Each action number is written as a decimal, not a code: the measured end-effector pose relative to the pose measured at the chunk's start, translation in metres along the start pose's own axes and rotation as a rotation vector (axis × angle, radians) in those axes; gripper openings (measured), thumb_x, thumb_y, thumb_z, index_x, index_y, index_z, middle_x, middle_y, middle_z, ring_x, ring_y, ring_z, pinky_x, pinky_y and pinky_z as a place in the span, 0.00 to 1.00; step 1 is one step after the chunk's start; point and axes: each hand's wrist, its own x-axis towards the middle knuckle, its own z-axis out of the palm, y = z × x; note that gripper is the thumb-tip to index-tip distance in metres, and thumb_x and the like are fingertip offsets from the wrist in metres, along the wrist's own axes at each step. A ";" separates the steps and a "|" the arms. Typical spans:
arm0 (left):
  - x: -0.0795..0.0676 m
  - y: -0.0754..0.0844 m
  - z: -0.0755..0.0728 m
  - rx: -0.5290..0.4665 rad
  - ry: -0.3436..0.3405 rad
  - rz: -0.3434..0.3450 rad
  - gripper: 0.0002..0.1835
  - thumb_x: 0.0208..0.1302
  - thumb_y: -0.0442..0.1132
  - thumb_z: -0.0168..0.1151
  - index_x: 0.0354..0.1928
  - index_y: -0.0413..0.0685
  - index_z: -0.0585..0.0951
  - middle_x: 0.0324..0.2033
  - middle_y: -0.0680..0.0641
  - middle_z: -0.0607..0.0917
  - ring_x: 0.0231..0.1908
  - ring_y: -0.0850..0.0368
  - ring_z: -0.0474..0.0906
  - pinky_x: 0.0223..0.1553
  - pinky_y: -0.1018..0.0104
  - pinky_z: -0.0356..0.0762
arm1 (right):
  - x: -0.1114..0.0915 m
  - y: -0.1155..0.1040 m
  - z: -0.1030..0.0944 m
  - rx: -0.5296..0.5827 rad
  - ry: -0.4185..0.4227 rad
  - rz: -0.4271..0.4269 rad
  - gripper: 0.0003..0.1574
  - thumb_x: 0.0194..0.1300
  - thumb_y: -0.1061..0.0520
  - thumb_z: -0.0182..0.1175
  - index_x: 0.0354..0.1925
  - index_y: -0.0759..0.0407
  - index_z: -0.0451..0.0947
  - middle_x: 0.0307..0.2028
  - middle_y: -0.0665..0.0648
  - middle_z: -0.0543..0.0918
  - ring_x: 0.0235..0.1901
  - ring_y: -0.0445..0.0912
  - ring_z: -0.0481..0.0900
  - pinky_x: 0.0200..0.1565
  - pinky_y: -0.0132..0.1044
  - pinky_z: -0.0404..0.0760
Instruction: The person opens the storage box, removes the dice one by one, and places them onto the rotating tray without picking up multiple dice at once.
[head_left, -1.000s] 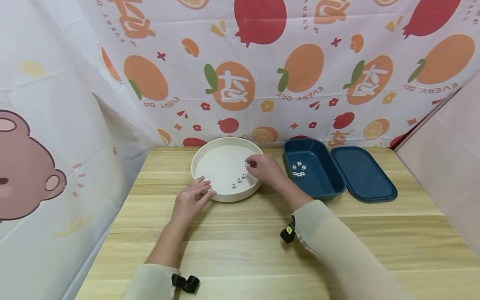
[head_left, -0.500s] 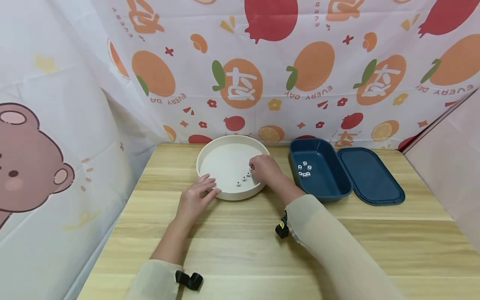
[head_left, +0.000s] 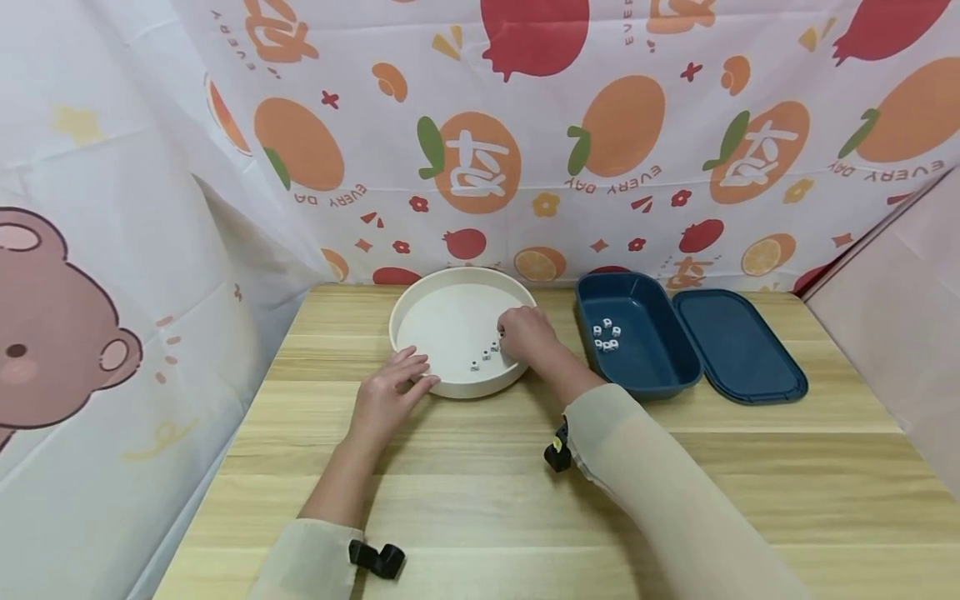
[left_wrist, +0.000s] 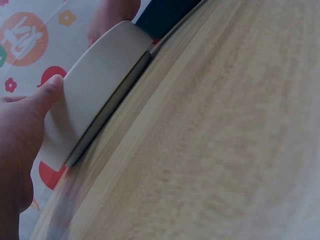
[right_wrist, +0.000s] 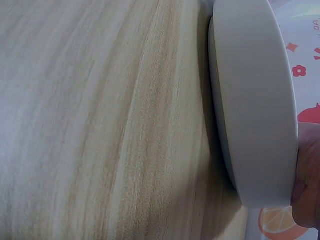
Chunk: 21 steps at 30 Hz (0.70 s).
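A round cream tray (head_left: 465, 389) stands on the table, and a curved row of small white dice (head_left: 486, 355) lies on its floor toward the front right. My right hand (head_left: 527, 335) reaches over the tray's right side and pinches a die (head_left: 502, 334) at the far end of that row; the fingers hide most of it. At the tray's front left, my left hand (head_left: 386, 398) rests on the rim with relaxed fingers. The left wrist view shows its thumb (left_wrist: 52, 87) lying against the rim's upper edge.
Right of the tray is a dark blue rectangular box (head_left: 660, 367) holding several dice (head_left: 607, 344) near its left wall. Its flat blue lid (head_left: 742, 346) lies beside it. A fruit-print cloth (head_left: 547, 200) hangs behind the wooden table (head_left: 480, 492).
My right hand has brought its die down and slightly toward me, to the end of the row. The left hand stays at the rim. The head view has shifted slightly.
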 end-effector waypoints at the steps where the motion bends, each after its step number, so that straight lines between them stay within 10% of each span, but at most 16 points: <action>1: 0.000 0.000 0.000 0.000 0.000 0.002 0.14 0.52 0.38 0.77 0.39 0.39 0.89 0.43 0.43 0.89 0.58 0.49 0.80 0.67 0.51 0.71 | 0.000 0.000 0.000 0.006 -0.001 0.003 0.09 0.60 0.61 0.60 0.35 0.53 0.86 0.36 0.50 0.87 0.40 0.48 0.80 0.56 0.48 0.74; 12: 0.001 0.000 0.000 0.002 -0.003 0.004 0.14 0.52 0.38 0.77 0.39 0.39 0.89 0.44 0.44 0.89 0.58 0.49 0.80 0.67 0.52 0.71 | 0.000 0.001 0.000 0.016 0.005 -0.001 0.08 0.58 0.61 0.61 0.32 0.53 0.86 0.33 0.50 0.87 0.38 0.50 0.80 0.55 0.47 0.74; 21: 0.000 -0.001 -0.001 0.017 -0.005 -0.002 0.14 0.52 0.39 0.77 0.40 0.39 0.89 0.44 0.44 0.89 0.58 0.49 0.80 0.66 0.55 0.72 | -0.005 0.011 -0.001 0.204 0.030 0.002 0.17 0.63 0.57 0.64 0.52 0.55 0.84 0.40 0.52 0.85 0.45 0.49 0.79 0.52 0.41 0.80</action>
